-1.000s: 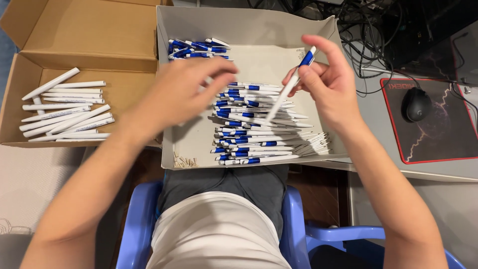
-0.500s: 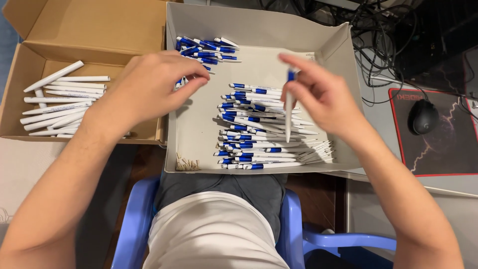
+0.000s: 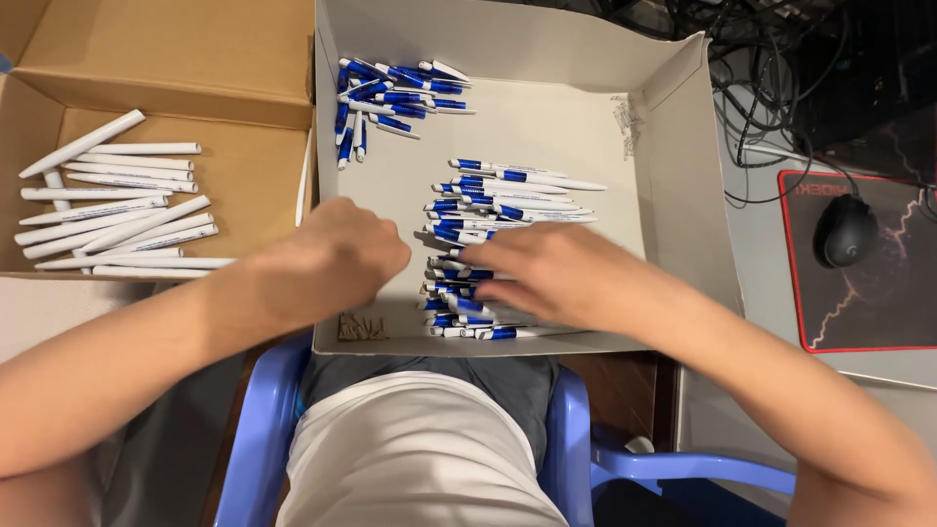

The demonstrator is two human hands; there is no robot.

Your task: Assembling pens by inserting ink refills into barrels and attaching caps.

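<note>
- Pale cardboard tray (image 3: 673, 195) on the lap, brown box (image 3: 176, 59) left, mouse (image 3: 845, 230) on desk.
- Left hand (image 3: 337, 259) loosely curled, empty.
- Right hand (image 3: 556, 273) flat on the blue-and-white pens (image 3: 498, 210).

Two boxes side by side: left box (image 3: 195, 59) holds pen barrels (image 3: 107, 205); right box (image 3: 683, 195) holds pens (image 3: 508, 210), smaller heap (image 3: 390, 98) behind. Mouse (image 3: 844, 229) on mat (image 3: 878, 312), far right.

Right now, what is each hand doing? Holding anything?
Left hand: loosely closed over the white box; whether it holds anything cannot be told.
Right hand: flat and open, fingers resting on the pile of blue-and-white pens.
</note>
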